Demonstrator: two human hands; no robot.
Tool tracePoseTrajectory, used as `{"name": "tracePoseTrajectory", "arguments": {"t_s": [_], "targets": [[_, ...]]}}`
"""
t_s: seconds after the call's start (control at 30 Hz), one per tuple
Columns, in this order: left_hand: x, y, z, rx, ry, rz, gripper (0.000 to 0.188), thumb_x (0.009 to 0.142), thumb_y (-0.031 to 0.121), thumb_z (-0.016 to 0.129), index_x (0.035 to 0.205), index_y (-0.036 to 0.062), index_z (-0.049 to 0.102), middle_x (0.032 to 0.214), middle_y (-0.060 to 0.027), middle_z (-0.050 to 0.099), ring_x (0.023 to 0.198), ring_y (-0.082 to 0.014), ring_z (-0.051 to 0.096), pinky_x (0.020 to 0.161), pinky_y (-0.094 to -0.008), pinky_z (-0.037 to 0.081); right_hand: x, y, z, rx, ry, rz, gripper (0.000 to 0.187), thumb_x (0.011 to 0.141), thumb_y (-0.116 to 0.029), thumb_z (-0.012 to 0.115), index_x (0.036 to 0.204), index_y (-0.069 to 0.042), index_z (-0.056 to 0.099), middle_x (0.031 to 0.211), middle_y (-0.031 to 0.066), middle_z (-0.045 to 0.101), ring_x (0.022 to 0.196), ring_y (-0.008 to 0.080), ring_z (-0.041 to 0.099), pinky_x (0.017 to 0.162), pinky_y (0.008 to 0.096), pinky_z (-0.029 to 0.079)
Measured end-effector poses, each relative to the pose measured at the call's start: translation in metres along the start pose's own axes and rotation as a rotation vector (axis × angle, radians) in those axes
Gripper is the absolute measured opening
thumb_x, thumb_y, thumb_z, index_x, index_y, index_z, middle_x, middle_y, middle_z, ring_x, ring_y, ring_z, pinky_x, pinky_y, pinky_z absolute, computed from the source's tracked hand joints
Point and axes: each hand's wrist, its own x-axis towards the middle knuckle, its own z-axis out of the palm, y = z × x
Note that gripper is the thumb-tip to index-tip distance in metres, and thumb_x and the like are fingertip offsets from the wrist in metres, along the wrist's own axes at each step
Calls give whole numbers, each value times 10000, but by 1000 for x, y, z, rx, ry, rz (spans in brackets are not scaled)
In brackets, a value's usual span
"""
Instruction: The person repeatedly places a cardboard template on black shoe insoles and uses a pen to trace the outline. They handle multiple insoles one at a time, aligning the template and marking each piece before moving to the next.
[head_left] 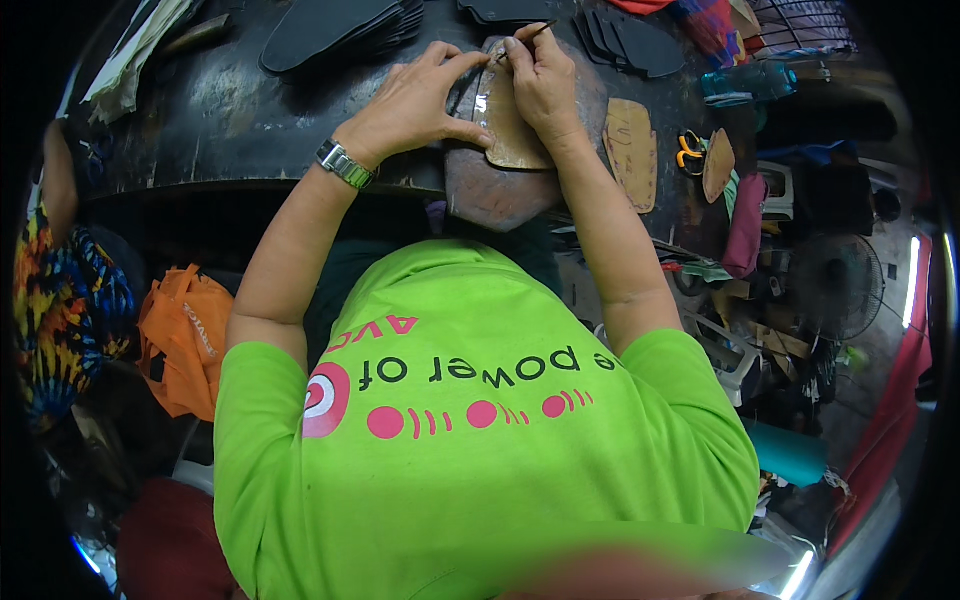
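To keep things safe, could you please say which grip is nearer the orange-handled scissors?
Right: the right grip is left of the scissors; the left grip is farther left.

Head view: a fisheye lens looks steeply down from the wearer's head, the lime-green printed fabric shirt (480, 455) close below; the bare left hand (412, 108) and bare right hand (545, 88), at the glossy black worktable (205, 125), lie farther off near the top.

The table (220, 120) is dark, and its surface is a little shiny. On it there lie stacked black sole-shaped pieces (325, 35), a brownish slab (500, 190), a marked brown template (632, 155) and orange-handled scissors (690, 152).
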Motion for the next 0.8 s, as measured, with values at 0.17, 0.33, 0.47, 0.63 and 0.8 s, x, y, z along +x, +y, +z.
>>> {"name": "tracePoseTrajectory", "arguments": {"t_s": [0.17, 0.33, 0.47, 0.63, 0.8], "targets": [[5, -9, 4, 103, 3, 66, 1023, 630, 572, 883, 1494, 189, 491, 1465, -130, 452, 1325, -345, 486, 1091, -481, 383, 3, 11, 3, 73, -5, -1, 100, 968, -130, 645, 995, -35, 631, 779, 67, 676, 722, 123, 639, 679, 280, 514], [7, -18, 7, 115, -21, 92, 1054, 623, 644, 858, 1512, 221, 481, 1505, -134, 423, 1360, -350, 455, 1134, -482, 340, 11, 19, 0, 264, -122, 82, 61, 989, -69, 588, 944, -28, 588, 750, 26, 605, 684, 86, 554, 634, 262, 473], [8, -19, 8, 129, -32, 84, 1042, 628, 638, 862, 1507, 221, 488, 1505, -129, 424, 1356, -349, 462, 1139, -481, 340, 20, 20, -11, 314, -268, 147, 47, 997, -65, 578, 964, -34, 591, 781, 0, 610, 679, 82, 550, 634, 258, 473], [8, -17, 8, 116, -15, 82, 1068, 611, 700, 834, 1510, 241, 485, 1489, -152, 459, 1327, -360, 505, 1102, -489, 362, 14, 15, -18, 276, -259, 110, 59, 1002, -86, 589, 983, -30, 597, 783, 11, 626, 679, 97, 576, 629, 275, 483], [7, -15, 7, 136, -12, 65, 1067, 608, 647, 868, 1509, 231, 476, 1508, -162, 431, 1335, -381, 489, 1118, -491, 370, 0, 12, -13, 96, -165, -52, 88, 992, -89, 589, 1031, -14, 612, 794, 111, 664, 704, 189, 643, 661, 331, 513]]}}
